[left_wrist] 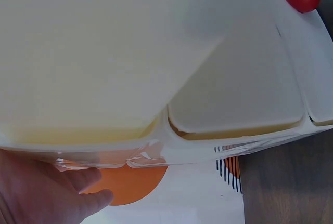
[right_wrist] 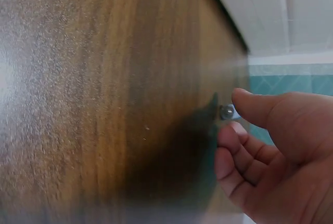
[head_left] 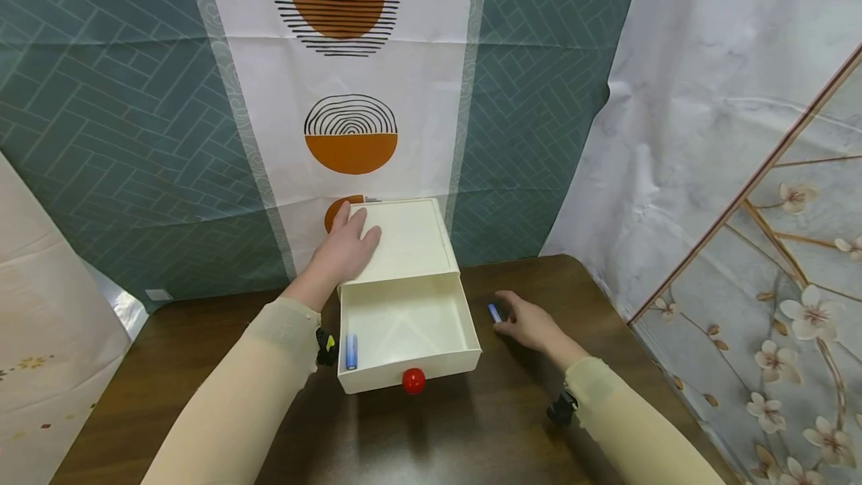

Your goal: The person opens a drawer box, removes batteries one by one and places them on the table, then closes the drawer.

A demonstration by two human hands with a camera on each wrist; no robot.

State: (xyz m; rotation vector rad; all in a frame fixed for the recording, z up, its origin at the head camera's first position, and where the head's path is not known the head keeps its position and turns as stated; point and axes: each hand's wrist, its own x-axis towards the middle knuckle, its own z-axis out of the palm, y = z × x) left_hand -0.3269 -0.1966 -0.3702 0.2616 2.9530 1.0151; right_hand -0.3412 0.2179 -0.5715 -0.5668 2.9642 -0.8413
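My left hand (head_left: 346, 245) rests with spread fingers on top of a cream box (head_left: 411, 234), at its left side. In the left wrist view, its fingers (left_wrist: 96, 200) show beside the box's edge. The box's drawer (head_left: 411, 313) is pulled out, with a red round knob (head_left: 414, 381) on its front. One blue battery (head_left: 352, 352) stands along the drawer's left wall. On the table to the right of the drawer is another blue battery (head_left: 494, 313). My right hand (head_left: 532, 324) is right at it, thumb and fingers apart on either side; the right wrist view shows the battery's metal end (right_wrist: 227, 112) between them.
The box stands on a dark brown wooden table (head_left: 458, 432), near the back edge. Behind it hangs a green and white patterned cloth (head_left: 539, 133). A pale flowered cloth (head_left: 741, 245) borders the table on the right.
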